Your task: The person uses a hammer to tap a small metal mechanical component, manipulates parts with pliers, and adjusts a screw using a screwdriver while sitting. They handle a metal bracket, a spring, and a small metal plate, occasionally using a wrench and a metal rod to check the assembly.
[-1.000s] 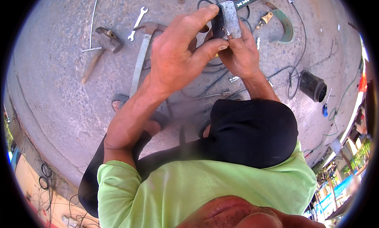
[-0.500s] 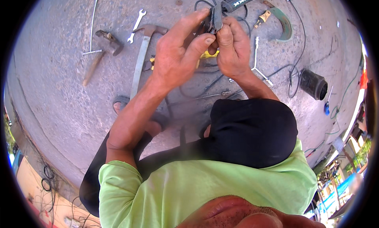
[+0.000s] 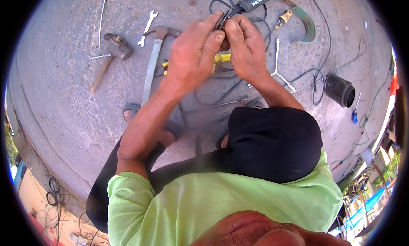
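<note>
Above the concrete floor, my left hand (image 3: 192,52) and my right hand (image 3: 246,50) meet in front of me. Between their fingertips they grip a small dark metal piece (image 3: 221,23), mostly covered by the fingers, so its kind is unclear. My left fingers extend along its far side with the thumb pressed near it; my right thumb and fingers pinch its near end. Below the hands a yellow-handled tool (image 3: 223,58) lies on the floor, partly hidden. Just beyond them rests a dark corded power tool (image 3: 257,1).
To the left lie a claw hammer (image 3: 156,54), a wrench (image 3: 148,28), a wooden-handled hammer (image 3: 121,50) and a T-handle tool (image 3: 101,33). Rightward are a three-armed wrench (image 3: 277,60), a curved green piece (image 3: 308,26), a black cylindrical container (image 3: 338,91), a blue-handled screwdriver (image 3: 354,116) and looping cables.
The dark piece has turned and now shows less between my fingers. My right hand has shifted slightly left and up, closer to my left fingertips.
</note>
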A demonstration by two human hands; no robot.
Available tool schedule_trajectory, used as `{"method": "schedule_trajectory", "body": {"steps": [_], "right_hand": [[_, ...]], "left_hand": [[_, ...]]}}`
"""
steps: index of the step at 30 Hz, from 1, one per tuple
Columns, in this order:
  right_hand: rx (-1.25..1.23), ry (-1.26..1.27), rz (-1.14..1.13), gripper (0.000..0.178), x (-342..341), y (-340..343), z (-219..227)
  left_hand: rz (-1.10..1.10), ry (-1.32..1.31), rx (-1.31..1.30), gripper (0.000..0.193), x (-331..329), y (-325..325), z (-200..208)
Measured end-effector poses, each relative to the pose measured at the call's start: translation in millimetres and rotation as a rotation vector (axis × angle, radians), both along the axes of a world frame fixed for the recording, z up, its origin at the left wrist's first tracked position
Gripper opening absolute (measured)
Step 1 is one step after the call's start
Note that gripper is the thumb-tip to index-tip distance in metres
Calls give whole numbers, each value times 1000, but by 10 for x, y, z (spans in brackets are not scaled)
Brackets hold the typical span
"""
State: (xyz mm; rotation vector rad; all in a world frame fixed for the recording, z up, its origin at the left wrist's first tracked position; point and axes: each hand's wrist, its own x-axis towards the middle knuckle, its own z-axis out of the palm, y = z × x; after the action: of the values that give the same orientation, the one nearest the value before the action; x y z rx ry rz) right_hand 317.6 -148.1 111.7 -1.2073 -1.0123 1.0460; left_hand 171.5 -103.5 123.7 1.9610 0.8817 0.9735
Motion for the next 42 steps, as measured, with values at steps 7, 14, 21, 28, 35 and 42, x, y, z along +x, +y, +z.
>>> {"method": "schedule_trajectory", "body": {"steps": [7,14,21,28,35,42], "right_hand": [[-59,-106,64,31,84,27,-59],[-138,-140,5,26,267,-6,25],[-55,-256,-56,36,280,23,-89],[-253,-29,98,43,430,94,-101],[-367,-448,145,34,897,-11,-608],[-178,-990,433,38,672,-446,-1073]], "left_hand": [[3,-50,-329,32,-21,51,-64],[-61,-62,-646,41,-77,111,15],[-33,-143,-698,34,-90,61,-64],[-83,-175,-729,42,-66,45,-122],[121,-134,-754,41,-263,266,-420],[118,-61,-811,38,-335,285,-719]]}}
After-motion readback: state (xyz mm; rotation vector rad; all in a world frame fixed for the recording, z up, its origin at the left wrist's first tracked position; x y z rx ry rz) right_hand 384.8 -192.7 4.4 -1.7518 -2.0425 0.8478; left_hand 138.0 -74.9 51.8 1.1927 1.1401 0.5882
